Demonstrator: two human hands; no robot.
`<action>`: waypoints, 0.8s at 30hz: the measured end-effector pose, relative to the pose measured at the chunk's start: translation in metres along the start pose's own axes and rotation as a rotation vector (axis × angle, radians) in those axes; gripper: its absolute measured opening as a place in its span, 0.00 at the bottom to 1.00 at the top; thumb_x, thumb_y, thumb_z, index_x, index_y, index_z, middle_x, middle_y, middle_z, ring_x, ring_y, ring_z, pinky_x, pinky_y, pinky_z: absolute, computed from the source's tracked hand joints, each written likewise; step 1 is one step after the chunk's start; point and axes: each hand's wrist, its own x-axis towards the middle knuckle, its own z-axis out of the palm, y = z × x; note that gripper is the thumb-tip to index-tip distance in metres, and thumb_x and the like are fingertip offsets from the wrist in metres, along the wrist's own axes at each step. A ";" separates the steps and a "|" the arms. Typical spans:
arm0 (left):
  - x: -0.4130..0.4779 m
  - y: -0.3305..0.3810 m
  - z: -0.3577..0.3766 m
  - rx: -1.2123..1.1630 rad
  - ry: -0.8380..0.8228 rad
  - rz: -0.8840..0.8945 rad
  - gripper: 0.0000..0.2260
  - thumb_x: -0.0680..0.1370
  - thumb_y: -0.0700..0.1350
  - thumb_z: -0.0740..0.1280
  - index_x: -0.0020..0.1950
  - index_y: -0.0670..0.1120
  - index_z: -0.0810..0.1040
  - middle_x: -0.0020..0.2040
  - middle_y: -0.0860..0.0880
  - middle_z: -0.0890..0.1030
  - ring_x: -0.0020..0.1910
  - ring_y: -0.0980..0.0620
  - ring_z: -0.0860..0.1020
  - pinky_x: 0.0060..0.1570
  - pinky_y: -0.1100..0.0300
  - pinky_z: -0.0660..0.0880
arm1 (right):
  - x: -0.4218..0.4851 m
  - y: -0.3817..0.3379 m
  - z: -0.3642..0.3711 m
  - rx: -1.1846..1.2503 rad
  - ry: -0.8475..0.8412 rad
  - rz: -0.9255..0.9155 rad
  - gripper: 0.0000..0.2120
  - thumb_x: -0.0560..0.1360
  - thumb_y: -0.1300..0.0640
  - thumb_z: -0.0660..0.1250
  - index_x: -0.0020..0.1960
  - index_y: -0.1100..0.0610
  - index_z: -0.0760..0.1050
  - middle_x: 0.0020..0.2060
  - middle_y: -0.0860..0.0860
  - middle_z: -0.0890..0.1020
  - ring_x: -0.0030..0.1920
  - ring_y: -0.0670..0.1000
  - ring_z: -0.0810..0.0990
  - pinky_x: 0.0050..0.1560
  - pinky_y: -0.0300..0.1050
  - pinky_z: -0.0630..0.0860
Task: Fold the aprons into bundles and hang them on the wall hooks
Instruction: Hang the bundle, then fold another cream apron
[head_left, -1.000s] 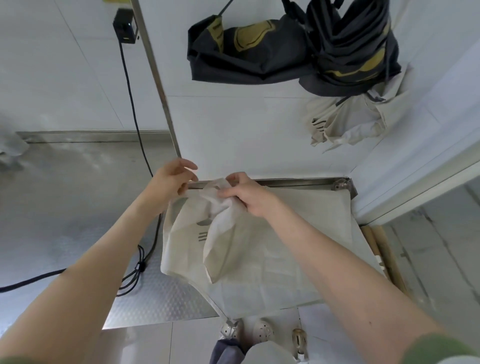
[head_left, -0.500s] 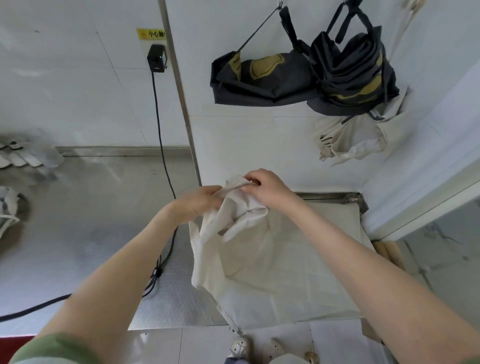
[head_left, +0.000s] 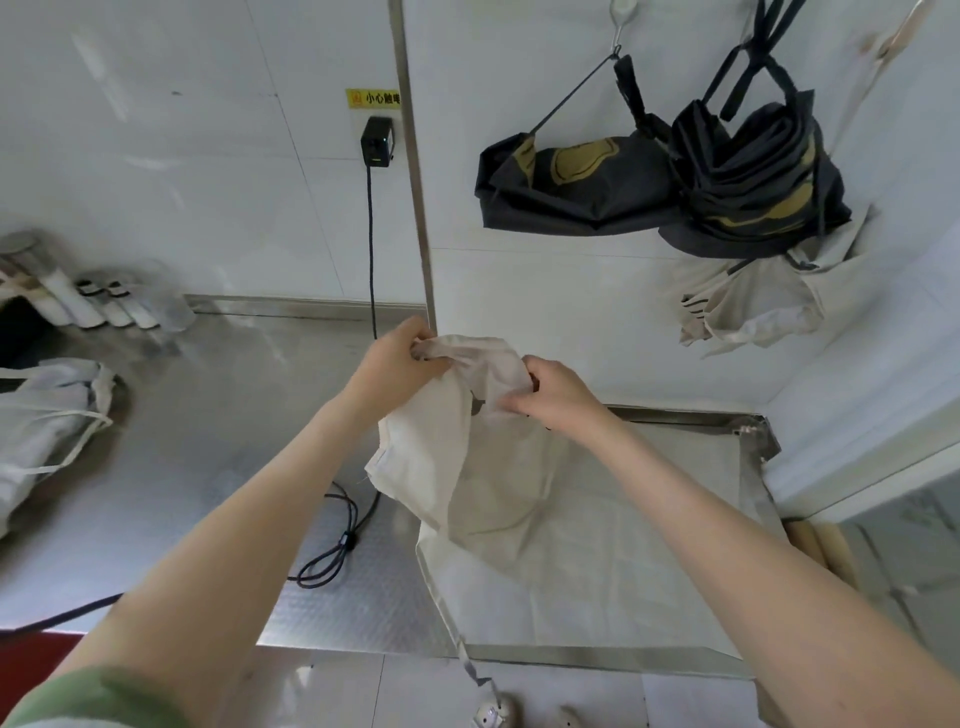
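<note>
A cream apron (head_left: 498, 483) lies partly on the steel table (head_left: 208, 467), its top end lifted and bunched. My left hand (head_left: 397, 358) grips the bunched top from the left. My right hand (head_left: 550, 392) pinches the same fabric from the right, close beside the left hand. A strap (head_left: 470, 662) of the apron dangles over the table's front edge. On the wall above hang two dark bundled aprons (head_left: 576, 187) (head_left: 753, 182) from hooks (head_left: 621, 15), with a cream bundled apron (head_left: 748, 306) below them.
A black power adapter (head_left: 378, 143) sits in a wall socket; its cable (head_left: 337, 551) runs down and coils on the table left of the apron. A white cloth bag (head_left: 47, 415) and rolled items (head_left: 93, 306) lie at the far left. The steel corner trim (head_left: 415, 208) runs vertically.
Both hands have lifted and gathered the apron's top end tighter. The left hand, open a second ago, now grips the fabric. The view has tilted up and left.
</note>
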 end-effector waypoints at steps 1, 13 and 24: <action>-0.001 0.000 -0.007 -0.014 -0.074 -0.045 0.07 0.75 0.44 0.70 0.45 0.47 0.72 0.36 0.52 0.74 0.33 0.54 0.71 0.31 0.62 0.67 | 0.000 -0.003 0.001 0.004 0.041 -0.021 0.08 0.72 0.57 0.69 0.47 0.58 0.71 0.37 0.48 0.75 0.36 0.49 0.73 0.33 0.41 0.67; -0.018 -0.018 -0.039 -0.188 -0.042 -0.092 0.11 0.81 0.38 0.57 0.56 0.50 0.76 0.40 0.52 0.77 0.26 0.63 0.72 0.24 0.70 0.65 | 0.002 -0.014 0.033 -0.257 0.246 -0.303 0.15 0.78 0.50 0.63 0.58 0.59 0.65 0.47 0.50 0.72 0.41 0.51 0.70 0.39 0.47 0.68; -0.022 -0.041 -0.059 -0.281 0.017 -0.172 0.11 0.83 0.43 0.59 0.45 0.54 0.77 0.39 0.50 0.79 0.34 0.55 0.76 0.31 0.65 0.71 | -0.012 -0.022 0.069 -0.201 0.171 -0.293 0.15 0.72 0.69 0.57 0.58 0.60 0.65 0.48 0.52 0.73 0.49 0.57 0.74 0.39 0.45 0.61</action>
